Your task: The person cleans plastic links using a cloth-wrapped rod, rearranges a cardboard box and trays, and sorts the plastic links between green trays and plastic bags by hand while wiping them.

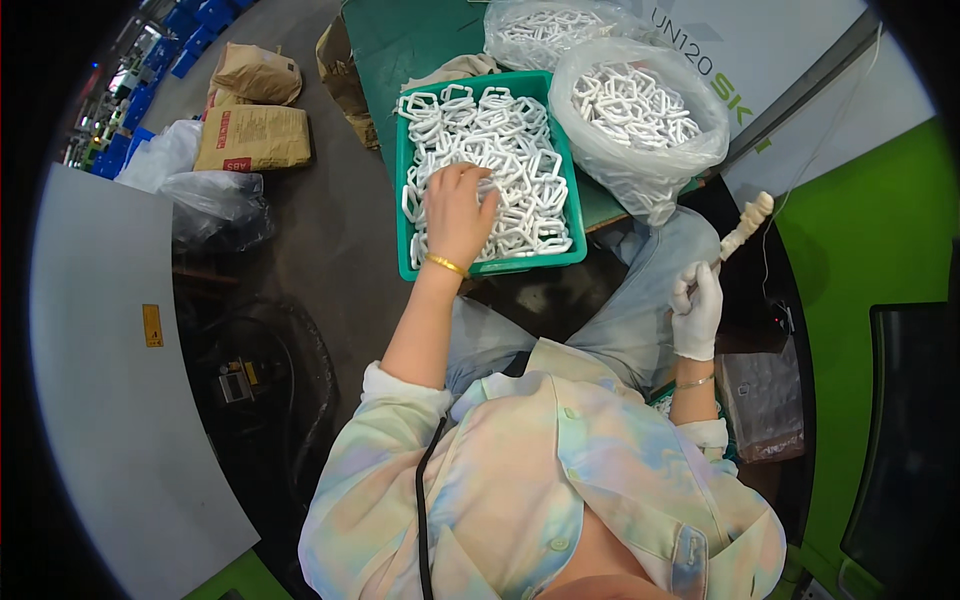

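My bare left hand lies over a green plastic basket full of white plastic link-like frames. Its fingers rest on the pieces and its thumb stands apart; no piece is plainly gripped. On the right, over my thigh, my right hand wears a white glove, with fingers curled together. What they hold, if anything, is hidden. Just beyond its fingertips a cream-coloured, lumpy wrapped stick slants up to the right; I cannot tell whether the hand touches it.
Clear plastic bags of similar white pieces stand on the green table beyond and right of the basket. Brown paper sacks lie on the floor at left. A grey panel flanks my left side. A thin cable hangs at right.
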Motion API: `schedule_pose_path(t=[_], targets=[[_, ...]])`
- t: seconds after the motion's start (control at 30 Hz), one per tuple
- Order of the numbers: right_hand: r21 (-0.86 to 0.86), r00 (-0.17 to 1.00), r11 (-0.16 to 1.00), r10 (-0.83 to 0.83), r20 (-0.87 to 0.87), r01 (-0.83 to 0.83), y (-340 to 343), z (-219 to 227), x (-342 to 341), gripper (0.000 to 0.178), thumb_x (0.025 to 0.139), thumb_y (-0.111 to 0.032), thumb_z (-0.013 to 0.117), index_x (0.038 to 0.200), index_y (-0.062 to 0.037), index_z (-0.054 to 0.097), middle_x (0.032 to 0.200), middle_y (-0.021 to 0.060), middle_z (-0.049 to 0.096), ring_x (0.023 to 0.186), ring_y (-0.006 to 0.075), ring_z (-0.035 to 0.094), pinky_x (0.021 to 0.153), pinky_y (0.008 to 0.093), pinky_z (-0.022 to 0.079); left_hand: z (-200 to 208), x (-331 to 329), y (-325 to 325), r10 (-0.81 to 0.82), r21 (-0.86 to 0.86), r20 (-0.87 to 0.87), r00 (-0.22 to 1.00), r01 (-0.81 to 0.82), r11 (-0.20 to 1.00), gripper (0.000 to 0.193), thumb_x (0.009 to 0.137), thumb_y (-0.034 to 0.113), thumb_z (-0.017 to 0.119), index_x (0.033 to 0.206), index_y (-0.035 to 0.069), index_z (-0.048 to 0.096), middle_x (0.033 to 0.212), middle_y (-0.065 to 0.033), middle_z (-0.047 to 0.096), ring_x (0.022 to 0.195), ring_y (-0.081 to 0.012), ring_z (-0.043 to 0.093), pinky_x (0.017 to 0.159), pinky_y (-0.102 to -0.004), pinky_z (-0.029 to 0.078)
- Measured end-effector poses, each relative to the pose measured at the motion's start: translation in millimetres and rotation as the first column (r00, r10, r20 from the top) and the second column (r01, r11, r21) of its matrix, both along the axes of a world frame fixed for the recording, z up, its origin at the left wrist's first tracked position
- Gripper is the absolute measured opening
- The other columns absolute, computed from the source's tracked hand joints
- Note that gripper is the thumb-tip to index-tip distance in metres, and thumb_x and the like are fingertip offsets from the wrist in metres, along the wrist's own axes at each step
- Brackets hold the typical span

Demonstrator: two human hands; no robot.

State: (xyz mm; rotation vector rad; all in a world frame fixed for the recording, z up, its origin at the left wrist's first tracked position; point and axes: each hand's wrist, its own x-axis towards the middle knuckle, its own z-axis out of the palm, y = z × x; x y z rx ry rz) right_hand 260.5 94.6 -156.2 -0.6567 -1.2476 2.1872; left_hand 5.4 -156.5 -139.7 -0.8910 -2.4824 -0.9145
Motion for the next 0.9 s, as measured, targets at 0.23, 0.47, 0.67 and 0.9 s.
schedule_pose_path(t=[0.23, 0.47, 0.67, 0.9], targets=[[0.181, 0.973, 0.971, 0.119, 0.197, -0.155, -25.6, 13.5, -31.6, 0.027, 0.103, -0.023, 0.047, 0.084, -0.0063, 0.056, 0.066, 0.0019, 0.055, 0.049, 0.0033, 0.032, 0.047, 0.0202, 0.023, 2.0, -28.8, 32.6, 0.015, -0.268, -0.011, 1.0, -0.017, 0.963, 0.023, 0.08, 0.02, 0.074, 0.1, 0.008, 0.07, 0.114, -0.0083, 0.06, 0.107, -0.0295, 0.055, 0.092, -0.0444, 0.042], [0.197, 0.945, 0.948, 0.195, 0.264, -0.251, -17.0, 14.6, -36.0, 0.027, 0.101, -0.023, 0.05, 0.083, -0.0046, 0.057, 0.068, 0.0026, 0.057, 0.054, 0.0038, 0.039, 0.051, 0.0206, 0.029, 8.0, -45.9, 67.5, -0.297, 0.097, 0.43, 0.853, 0.284, 0.954, 0.016, 0.088, 0.007, 0.061, 0.103, 0.005, 0.066, 0.107, -0.0139, 0.059, 0.082, -0.0235, 0.063, 0.071, -0.0341, 0.051], [0.188, 0.913, 0.915, 0.301, 0.275, -0.358, -17.5, 15.7, -44.8, 0.026, 0.101, -0.024, 0.05, 0.089, -0.0029, 0.06, 0.072, 0.0009, 0.057, 0.064, 0.0052, 0.047, 0.057, 0.0205, 0.034, 3.2, -47.0, 90.2, -0.372, -0.203, 0.197, 0.907, 0.409, 0.89, 0.031, 0.074, 0.001, 0.064, 0.105, 0.007, 0.066, 0.107, -0.013, 0.061, 0.103, -0.0356, 0.054, 0.095, -0.0428, 0.043], [0.196, 0.908, 0.912, 0.295, 0.298, -0.36, -40.4, 24.9, -64.9, 0.025, 0.105, -0.023, 0.044, 0.101, -0.0036, 0.059, 0.069, -0.0008, 0.052, 0.061, 0.0061, 0.043, 0.058, 0.0223, 0.034, 7.9, -43.2, 86.3, -0.294, 0.165, 0.405, 0.866, 0.247, 0.955, 0.023, 0.082, -0.006, 0.057, 0.103, 0.001, 0.058, 0.094, -0.0178, 0.056, 0.093, -0.0389, 0.056, 0.081, -0.0408, 0.047]])
